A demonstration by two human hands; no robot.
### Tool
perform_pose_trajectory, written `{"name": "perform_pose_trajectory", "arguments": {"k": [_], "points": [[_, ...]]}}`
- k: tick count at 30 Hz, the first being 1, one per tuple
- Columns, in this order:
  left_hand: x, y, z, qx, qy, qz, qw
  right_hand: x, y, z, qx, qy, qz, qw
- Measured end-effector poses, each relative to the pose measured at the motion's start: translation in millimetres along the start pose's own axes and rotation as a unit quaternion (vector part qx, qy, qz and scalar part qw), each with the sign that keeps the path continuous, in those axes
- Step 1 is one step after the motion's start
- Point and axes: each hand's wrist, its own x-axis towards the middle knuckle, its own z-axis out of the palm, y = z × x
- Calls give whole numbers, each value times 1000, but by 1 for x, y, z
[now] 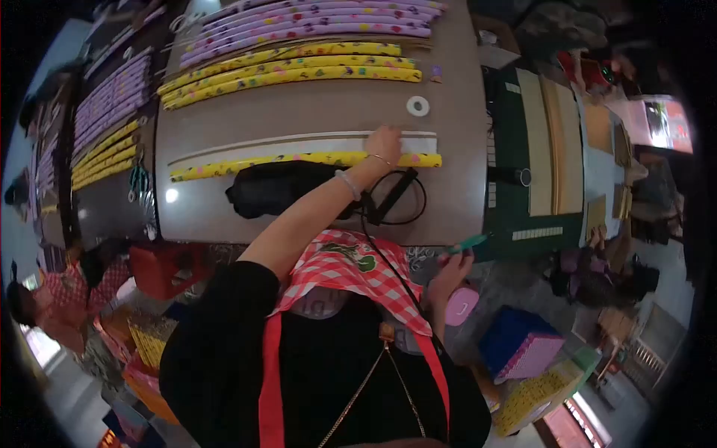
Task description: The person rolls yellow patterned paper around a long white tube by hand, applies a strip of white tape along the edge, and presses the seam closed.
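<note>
My left hand reaches across the table, fingers curled down over the right part of a long white strip with brown edging. Along the strip's near side lies a yellow patterned roll, partly behind my wrist. My right hand is low beside the table's front edge, closed around a tool with a teal-green handle. Under my left forearm is a black cloth-covered bundle, with a black cable looping from it. A white tape roll sits beyond my left hand.
Yellow rolls and purple patterned rolls line the back of the table. On the left table lie more rolls and green-handled scissors. A green mat with brown boards is at right. People work at both sides; a red crate stands below.
</note>
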Motion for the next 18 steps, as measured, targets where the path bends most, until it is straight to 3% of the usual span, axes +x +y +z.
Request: {"name": "perform_pose_trajectory", "arguments": {"k": [1,2,4,6,8,12,14,15,16,17,18], "points": [[0,5,-1,38,-43,-38,998,16,4,7,-119,-11,-97,988],[-3,4,3,38,-24,-22,999,38,5,11,-230,-22,-199,952],[0,-1,14,37,4,4,999,78,-10,28,-327,-49,-161,930],[-5,-4,6,40,16,4,999,132,-6,46,-348,-92,-235,903],[-11,7,-17,27,-31,6,999,175,-12,68,-468,-99,-312,821],[-11,-5,-7,3,21,62,998,217,-22,114,-526,-157,-298,781],[5,-21,14,3,12,72,997,242,-6,117,-562,-183,-397,702],[0,-17,2,-22,-19,24,999,241,8,116,-473,-128,-470,734],[4,-19,-3,33,-58,51,996,229,9,117,-512,-79,-468,716],[5,-16,-10,22,-85,21,996,212,1,116,-520,-60,-484,701],[6,-23,-7,2,-51,61,997,195,-11,114,-477,-82,-467,740]]}}
